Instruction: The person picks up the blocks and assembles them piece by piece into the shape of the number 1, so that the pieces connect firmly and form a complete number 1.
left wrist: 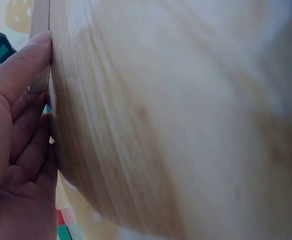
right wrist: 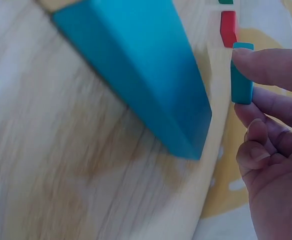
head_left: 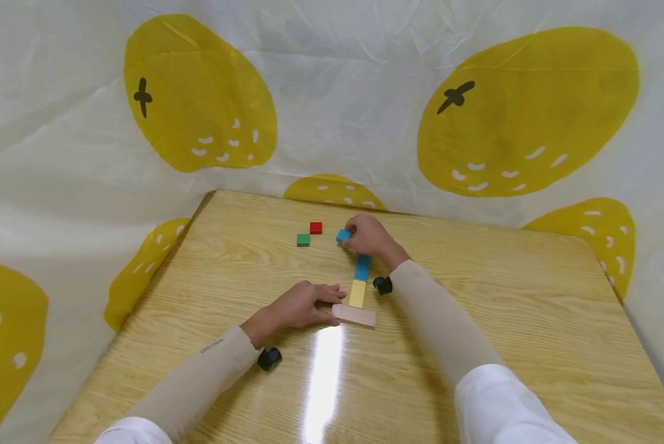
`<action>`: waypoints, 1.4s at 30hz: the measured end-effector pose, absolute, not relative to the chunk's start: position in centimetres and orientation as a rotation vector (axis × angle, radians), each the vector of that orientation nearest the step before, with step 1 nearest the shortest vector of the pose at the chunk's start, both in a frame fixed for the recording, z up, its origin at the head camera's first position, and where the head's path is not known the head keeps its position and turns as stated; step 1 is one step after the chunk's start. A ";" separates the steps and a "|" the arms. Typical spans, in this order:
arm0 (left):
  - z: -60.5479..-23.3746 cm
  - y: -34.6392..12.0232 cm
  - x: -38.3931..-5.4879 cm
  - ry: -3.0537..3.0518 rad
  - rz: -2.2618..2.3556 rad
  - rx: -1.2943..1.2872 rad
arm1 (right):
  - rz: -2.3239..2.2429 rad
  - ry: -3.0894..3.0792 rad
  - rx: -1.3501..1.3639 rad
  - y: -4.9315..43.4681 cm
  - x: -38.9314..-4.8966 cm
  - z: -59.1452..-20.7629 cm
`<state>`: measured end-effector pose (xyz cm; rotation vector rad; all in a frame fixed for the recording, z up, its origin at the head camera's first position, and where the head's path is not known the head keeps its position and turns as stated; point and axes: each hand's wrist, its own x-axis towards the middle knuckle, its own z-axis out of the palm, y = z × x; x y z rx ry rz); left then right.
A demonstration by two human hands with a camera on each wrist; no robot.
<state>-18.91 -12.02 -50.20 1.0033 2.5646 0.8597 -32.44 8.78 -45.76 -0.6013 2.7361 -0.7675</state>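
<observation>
Right hand [head_left: 369,237] pinching blue block [head_left: 342,235], left hand [head_left: 303,304] pinching pink block [head_left: 356,315], long axis crosswise

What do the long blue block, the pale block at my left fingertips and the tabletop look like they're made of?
The long blue block looks like painted wood or plastic, with an even satin sheen. The pale block is probably bare wood: matt, pinkish-tan. The tabletop seems glossy wood or laminate: streaky grain, bright reflection.
</observation>
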 end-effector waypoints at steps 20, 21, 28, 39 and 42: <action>-50.2 -11.9 -18.9 2.548 0.862 0.948 | -0.846 2.829 -0.534 12.2 -33.1 -46.7; -50.3 -11.9 -18.9 2.549 0.864 0.949 | -0.855 2.830 -0.523 12.3 -33.1 -46.8; -50.2 -11.9 -18.8 2.548 0.878 0.954 | -0.942 2.825 -0.470 13.3 -33.1 -47.4; -50.1 -11.8 -18.8 2.548 0.878 0.950 | -1.036 2.829 -0.444 14.1 -32.8 -48.0; -50.1 -11.8 -18.8 2.550 0.881 0.960 | -1.060 2.828 -0.443 14.3 -32.8 -48.2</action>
